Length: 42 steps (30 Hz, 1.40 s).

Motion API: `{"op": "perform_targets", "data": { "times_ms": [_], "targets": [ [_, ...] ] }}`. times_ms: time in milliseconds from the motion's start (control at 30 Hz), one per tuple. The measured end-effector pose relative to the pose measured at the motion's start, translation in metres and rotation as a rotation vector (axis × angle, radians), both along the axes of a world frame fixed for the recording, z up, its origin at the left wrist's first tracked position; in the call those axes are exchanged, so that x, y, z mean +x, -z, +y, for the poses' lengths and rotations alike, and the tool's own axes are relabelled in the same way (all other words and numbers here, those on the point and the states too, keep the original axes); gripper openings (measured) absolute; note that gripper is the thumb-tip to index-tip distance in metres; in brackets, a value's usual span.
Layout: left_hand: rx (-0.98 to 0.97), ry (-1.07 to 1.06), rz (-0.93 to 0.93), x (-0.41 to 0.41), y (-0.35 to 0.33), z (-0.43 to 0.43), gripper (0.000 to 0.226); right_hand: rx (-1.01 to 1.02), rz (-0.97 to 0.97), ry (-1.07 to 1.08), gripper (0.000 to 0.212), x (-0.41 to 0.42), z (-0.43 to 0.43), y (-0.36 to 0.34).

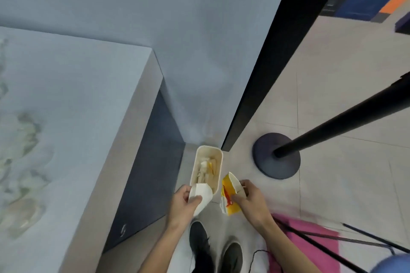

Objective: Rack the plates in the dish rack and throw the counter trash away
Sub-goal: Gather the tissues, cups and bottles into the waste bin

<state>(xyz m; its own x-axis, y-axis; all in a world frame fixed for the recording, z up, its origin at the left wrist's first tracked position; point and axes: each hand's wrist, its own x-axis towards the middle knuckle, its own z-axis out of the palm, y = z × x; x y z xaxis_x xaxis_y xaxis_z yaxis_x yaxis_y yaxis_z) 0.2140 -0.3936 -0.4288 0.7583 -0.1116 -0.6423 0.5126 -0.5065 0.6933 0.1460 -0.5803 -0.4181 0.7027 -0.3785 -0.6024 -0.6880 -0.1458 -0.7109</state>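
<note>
Left hand (184, 203), low in the centre of the frame, gripped a white folded paper cup (200, 198). From my remote seat I could see the thumb laid across its front and the fingers curled behind it. The paper's upper edge overlapped the near end of a small cream plastic bin with rounded corners (208, 150), which stood on the pale tiled floor (332, 117) just above both hands in the picture. Pale crumpled paper scraps (205, 170) lay inside the bin, with a touch of yellow among them.

My view of the right hand (248, 199), just right of centre and level with the left, showed it pinching a yellow and red paper wrapper (226, 189). Its fingers were curled round the wrapper's right side, and the open white mouth of the wrapper tilted up toward the bin. The wrapper hung just beside the bin's right wall; I could not tell whether the two touched.

A grey-blue marbled stone counter (66, 106) filled the left of the frame, with a dark cabinet front (150, 162) below its edge. A black metal post on a round dark base (276, 155) stood to the right of the bin, and a black door frame (277, 40) rose diagonally through the upper right. Two dark shoes (199, 241) sat at the bottom centre, near a pink cloth (310, 239) at the lower right
</note>
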Motion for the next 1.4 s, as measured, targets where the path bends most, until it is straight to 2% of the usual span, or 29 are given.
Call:
{"op": "perform_targets", "data": {
  "times_ms": [233,400,600,700,1000,1100,1233,1400],
  "targets": [
    [-0.001,-0.139,0.068,0.014,0.138,-0.016,0.012,-0.042,0.025,-0.036,0.025,0.036,-0.013,0.127],
    [0.019,-0.201,0.094,0.037,0.223,-0.032,0.023,-0.102,0.001,-0.062,0.026,0.066,-0.024,0.209],
    [0.109,-0.179,0.079,0.060,0.310,-0.044,0.030,-0.136,0.009,-0.083,0.028,0.103,-0.027,0.290],
    [0.153,-0.159,0.068,0.062,0.338,-0.046,0.029,-0.177,0.046,-0.159,0.030,0.118,-0.025,0.321],
    [0.106,-0.169,0.093,0.068,0.378,-0.043,0.027,-0.328,0.175,-0.378,0.042,0.156,-0.018,0.367],
    [0.060,-0.168,0.096,0.066,0.376,-0.037,0.024,-0.302,0.234,-0.416,0.039,0.157,-0.025,0.365],
    [0.010,-0.192,0.081,0.060,0.356,-0.030,0.030,-0.259,0.234,-0.443,0.030,0.144,-0.030,0.343],
    [-0.052,-0.232,0.021,0.053,0.288,-0.034,0.035,-0.245,0.151,-0.493,0.027,0.119,-0.025,0.284]
  ]
}}
